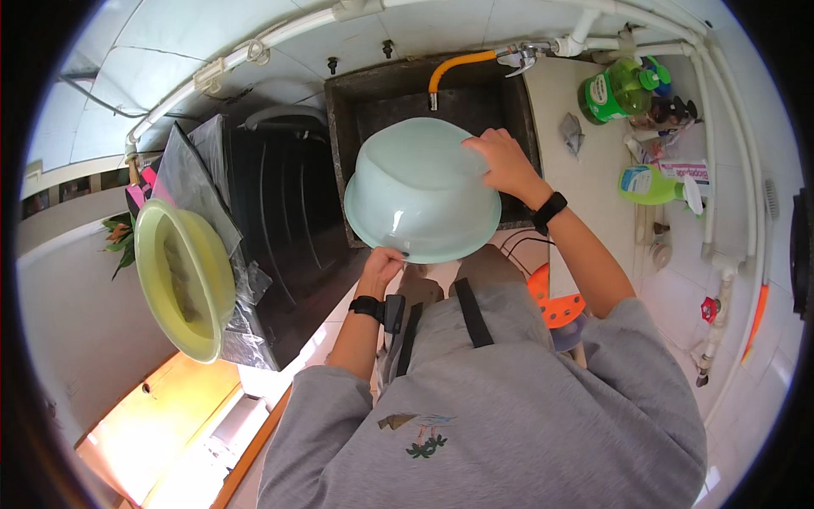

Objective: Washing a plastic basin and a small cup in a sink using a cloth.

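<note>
A pale mint-green plastic basin is tipped over above the front of the dark stone sink, its outer bottom and side showing and its rim toward my body. My left hand pinches the rim at the near left. My right hand is closed on the basin's far right side, thumb on the outside near the base; its other fingertips are partly hidden. The basin's inside cannot be seen. Beyond it, an orange hose on the tap points down into the sink.
On the left, a yellow-green basin stands by a black ridged board or cover. A pale counter at right holds a grey cloth, a green detergent bottle and a spray bottle. An orange perforated item sits below.
</note>
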The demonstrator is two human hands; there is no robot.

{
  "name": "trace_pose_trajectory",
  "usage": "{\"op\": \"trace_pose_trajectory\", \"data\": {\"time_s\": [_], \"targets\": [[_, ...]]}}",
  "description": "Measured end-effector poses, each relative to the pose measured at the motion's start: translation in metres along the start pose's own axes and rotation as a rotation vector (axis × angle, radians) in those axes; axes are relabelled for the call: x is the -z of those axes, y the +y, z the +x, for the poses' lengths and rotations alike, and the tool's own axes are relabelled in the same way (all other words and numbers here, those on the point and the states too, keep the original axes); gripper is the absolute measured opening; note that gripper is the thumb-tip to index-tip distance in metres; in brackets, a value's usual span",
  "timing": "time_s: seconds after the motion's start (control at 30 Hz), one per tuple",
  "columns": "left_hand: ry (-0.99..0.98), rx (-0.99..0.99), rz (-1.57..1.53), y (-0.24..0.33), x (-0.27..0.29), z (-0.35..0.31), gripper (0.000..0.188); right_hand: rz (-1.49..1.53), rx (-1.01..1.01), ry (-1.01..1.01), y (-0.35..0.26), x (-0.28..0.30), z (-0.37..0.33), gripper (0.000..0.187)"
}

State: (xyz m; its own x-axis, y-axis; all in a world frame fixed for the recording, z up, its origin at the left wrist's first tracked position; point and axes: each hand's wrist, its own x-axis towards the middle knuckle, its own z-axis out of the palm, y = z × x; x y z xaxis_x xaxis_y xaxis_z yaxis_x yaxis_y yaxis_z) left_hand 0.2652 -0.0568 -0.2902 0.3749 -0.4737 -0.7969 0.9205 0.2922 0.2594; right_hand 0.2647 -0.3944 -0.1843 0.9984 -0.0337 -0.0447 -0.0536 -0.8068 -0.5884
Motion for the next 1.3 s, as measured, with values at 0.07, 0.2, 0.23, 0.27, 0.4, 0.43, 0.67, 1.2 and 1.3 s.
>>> {"op": "trace_pose_trajectory", "data": {"time_s": [0.07,0.2,0.23,0.27,0.4,0.43,0.67,1.2,1.3], "targets": [[-0.001,-0.006,0.018,0.000,-0.005,-0.008,0.051,-0.005,-0.010,0.010,0.008,-0.003,-0.003,0.048],[0.023,0.007,0.003,0.003,-0.010,-0.019,0.060,-0.091,-0.041,0.142,0.023,-0.013,-0.005,0.045],[0.021,0.012,0.011,0.003,-0.012,-0.021,0.060,-0.090,-0.049,0.147,0.031,-0.016,-0.006,0.045],[0.011,0.001,0.010,0.002,-0.014,-0.023,0.063,-0.142,-0.071,0.193,0.039,-0.018,-0.008,0.038],[0.021,-0.007,0.026,0.003,-0.006,-0.027,0.072,-0.386,-0.129,0.254,0.054,-0.023,-0.011,0.032],[0.020,-0.004,0.032,0.002,-0.004,-0.028,0.072,-0.384,-0.135,0.257,0.054,-0.023,-0.013,0.032],[0.050,-0.036,-0.084,0.002,0.001,-0.034,0.077,-0.221,-0.152,0.142,0.054,-0.020,-0.033,0.052],[0.080,-0.156,-0.223,0.011,0.095,-0.049,0.051,1.572,-0.527,0.386,0.031,0.050,-0.105,0.056],[0.042,-0.167,-0.244,0.017,0.092,-0.058,0.050,1.968,-0.474,0.330,0.015,0.061,-0.110,0.056]]}}
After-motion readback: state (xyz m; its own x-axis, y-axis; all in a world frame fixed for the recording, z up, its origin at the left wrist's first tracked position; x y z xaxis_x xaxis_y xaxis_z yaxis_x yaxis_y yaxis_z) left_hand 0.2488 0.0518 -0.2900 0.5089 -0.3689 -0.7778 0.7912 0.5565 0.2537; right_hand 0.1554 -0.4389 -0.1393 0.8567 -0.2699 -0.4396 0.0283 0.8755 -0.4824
